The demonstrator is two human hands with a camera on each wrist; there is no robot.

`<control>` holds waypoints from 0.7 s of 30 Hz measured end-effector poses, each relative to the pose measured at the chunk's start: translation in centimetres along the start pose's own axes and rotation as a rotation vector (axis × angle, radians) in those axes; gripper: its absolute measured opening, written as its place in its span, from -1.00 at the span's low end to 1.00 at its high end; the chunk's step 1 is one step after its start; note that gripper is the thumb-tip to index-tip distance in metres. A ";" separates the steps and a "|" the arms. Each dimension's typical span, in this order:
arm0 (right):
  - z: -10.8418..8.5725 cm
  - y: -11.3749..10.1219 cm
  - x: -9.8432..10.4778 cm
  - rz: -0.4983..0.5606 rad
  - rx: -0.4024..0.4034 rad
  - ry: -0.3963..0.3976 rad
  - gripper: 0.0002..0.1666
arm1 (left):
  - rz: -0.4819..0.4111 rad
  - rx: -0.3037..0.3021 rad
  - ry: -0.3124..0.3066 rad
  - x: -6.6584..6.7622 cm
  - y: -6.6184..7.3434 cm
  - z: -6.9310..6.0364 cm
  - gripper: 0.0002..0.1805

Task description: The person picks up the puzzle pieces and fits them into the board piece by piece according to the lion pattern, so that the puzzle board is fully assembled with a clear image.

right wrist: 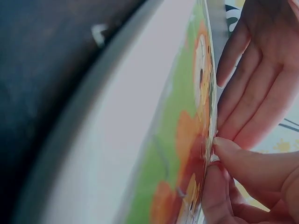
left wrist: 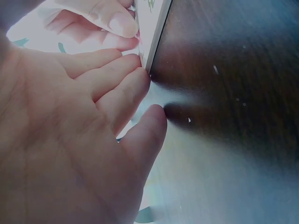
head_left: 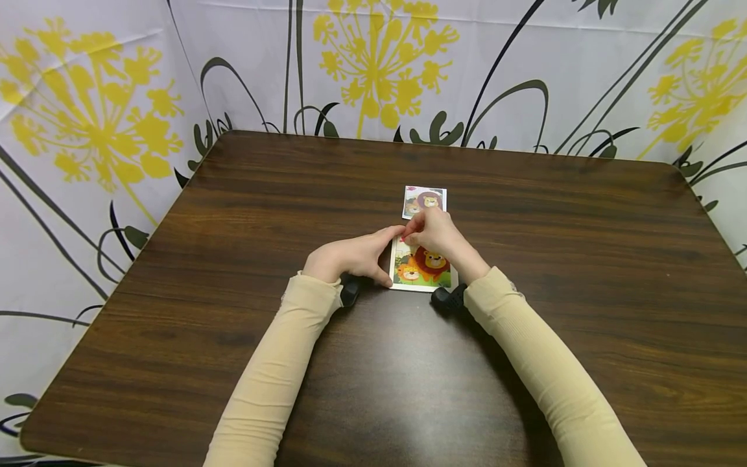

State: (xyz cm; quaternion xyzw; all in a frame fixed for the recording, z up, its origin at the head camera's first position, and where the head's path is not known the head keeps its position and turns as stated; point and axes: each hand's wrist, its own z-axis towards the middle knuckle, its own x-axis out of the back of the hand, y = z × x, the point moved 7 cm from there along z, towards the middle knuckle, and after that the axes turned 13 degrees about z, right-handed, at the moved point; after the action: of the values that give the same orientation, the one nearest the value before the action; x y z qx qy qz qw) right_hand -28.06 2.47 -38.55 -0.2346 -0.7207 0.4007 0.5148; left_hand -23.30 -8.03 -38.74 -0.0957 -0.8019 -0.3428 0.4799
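Note:
A white-framed lion picture puzzle [head_left: 425,288] lies flat on the table, its bright picture showing a large-maned lion and a smaller animal. My left hand [head_left: 356,255] spans the puzzle's left side with fairly straight fingers, thumb near the lower left corner. In the left wrist view its fingertips [left wrist: 140,77] touch the frame's edge. Over the top left of the picture, my right hand [head_left: 438,230] pinches a small pinkish puzzle piece [head_left: 403,239] between thumb and finger; the fingers hide most of it. The right wrist view shows the frame [right wrist: 107,126] close up, with the pinching fingers at the picture's surface.
A smaller picture card [head_left: 413,194] with the same lions lies just beyond the puzzle, partly covered by the right hand. The dark wooden table [head_left: 233,259] has a floral cloth [head_left: 245,39] behind it. Black wrist devices [head_left: 448,299] sit close to the puzzle's near side.

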 end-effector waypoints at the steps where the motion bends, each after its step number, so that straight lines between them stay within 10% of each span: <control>1: 0.0 -0.1 0.0 -0.002 0.002 0.001 -0.91 | 0.001 0.001 -0.001 0.0 0.0 0.0 0.06; 21: -0.2 -0.4 0.0 -0.079 0.049 -0.035 -0.91 | 0.021 0.009 -0.014 -0.1 -0.1 0.2 0.07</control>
State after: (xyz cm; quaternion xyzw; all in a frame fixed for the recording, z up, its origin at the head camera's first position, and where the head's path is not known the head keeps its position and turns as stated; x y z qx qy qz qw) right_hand -27.88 2.36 -38.21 -0.1863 -0.7284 0.4017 0.5229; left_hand -23.40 -7.98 -38.91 -0.1042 -0.8056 -0.3336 0.4784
